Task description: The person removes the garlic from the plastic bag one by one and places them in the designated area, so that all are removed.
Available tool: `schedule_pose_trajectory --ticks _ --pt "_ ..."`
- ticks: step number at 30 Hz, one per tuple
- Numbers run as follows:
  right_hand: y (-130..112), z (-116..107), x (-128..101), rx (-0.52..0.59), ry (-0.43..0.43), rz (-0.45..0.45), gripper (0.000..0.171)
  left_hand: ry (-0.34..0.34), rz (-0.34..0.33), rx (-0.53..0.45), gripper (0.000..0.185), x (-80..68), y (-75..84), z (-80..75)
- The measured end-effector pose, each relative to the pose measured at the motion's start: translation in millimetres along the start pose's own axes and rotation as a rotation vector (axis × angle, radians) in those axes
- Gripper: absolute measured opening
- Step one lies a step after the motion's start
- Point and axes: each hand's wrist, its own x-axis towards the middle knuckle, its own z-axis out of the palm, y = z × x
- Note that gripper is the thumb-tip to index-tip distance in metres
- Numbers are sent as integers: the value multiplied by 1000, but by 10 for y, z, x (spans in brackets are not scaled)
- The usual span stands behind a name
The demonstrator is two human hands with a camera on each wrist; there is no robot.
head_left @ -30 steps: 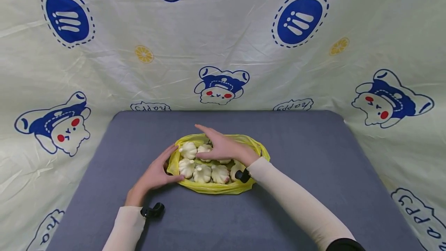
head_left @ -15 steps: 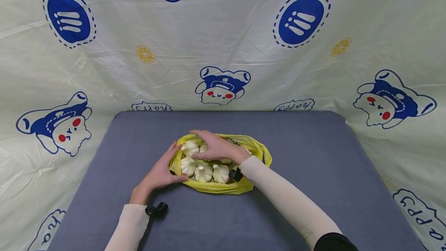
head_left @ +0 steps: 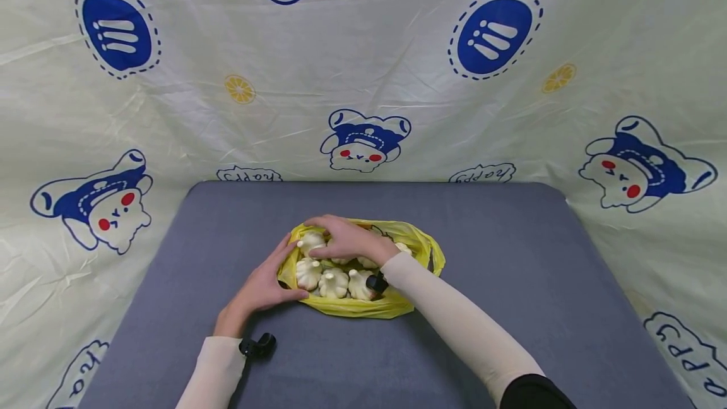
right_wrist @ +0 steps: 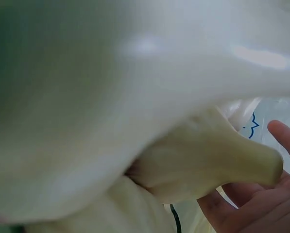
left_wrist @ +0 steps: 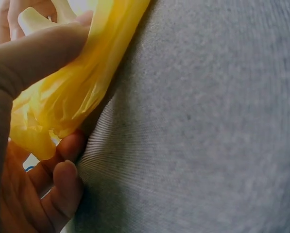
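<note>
Left hand [head_left: 262,284] pinches the crinkled yellow plastic bag [head_left: 363,307] at nine o'clock; right hand [head_left: 348,240] grips a white garlic bulb [head_left: 311,242] inside.

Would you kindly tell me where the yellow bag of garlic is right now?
In the head view the yellow bag lies mid-table on the grey cloth, its left rim held by the left hand.

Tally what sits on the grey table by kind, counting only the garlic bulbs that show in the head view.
White garlic bulbs in view: 6, others may be hidden under the right hand.
Yellow plastic bag, gripped by the left hand: 1.
Total: 7 things on the grey table.
</note>
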Motion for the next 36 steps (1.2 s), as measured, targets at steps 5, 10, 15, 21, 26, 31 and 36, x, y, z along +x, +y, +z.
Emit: schedule_pose_trajectory --ticks 5,10,15,21,26,31,36 --pt "-25 -3 21 -36 -23 5 64 1 -12 13 113 -11 6 9" --pt "-15 -25 54 -78 -46 4 60 -6 -23 19 114 -46 25 9" --pt "-16 -80 84 -78 -72 -15 58 -3 -35 10 113 -73 49 0" --pt "-22 -81 98 -83 -95 -15 57 11 -38 -6 111 -80 43 7" --pt "-42 -70 94 -84 -95 -1 54 15 -46 -28 109 -79 31 17" --pt "-26 -49 114 -93 -95 -15 49 19 -45 -29 109 -79 28 18" --pt "16 -23 150 -92 -98 -23 44 17 -36 -32 108 -80 24 21"
